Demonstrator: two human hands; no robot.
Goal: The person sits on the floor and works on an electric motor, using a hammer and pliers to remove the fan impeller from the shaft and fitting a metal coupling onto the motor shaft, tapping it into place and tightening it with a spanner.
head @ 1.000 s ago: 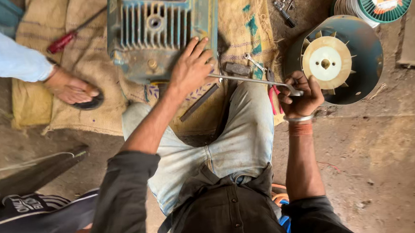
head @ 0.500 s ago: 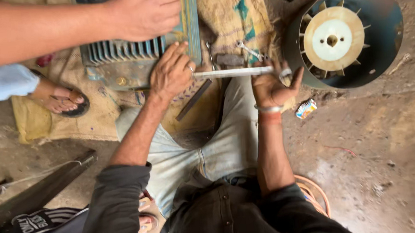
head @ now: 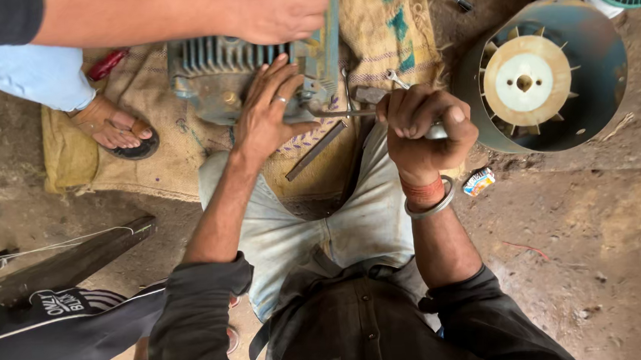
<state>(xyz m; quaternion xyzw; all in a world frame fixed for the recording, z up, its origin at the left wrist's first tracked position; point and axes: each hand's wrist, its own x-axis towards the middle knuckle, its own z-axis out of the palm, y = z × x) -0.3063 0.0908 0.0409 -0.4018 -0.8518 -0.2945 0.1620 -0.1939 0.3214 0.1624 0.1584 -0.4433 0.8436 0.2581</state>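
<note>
The left hand [head: 271, 116] rests with fingers spread flat on the finned motor housing [head: 230, 70], while the right hand [head: 422, 131] just beside it has its fingers wrapped tightly round a metal rod [head: 346, 113].

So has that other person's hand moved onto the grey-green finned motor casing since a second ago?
Yes. The co-worker's hand now presses on the finned motor casing lying on the burlap sack; a second ago no such hand was there.
</note>
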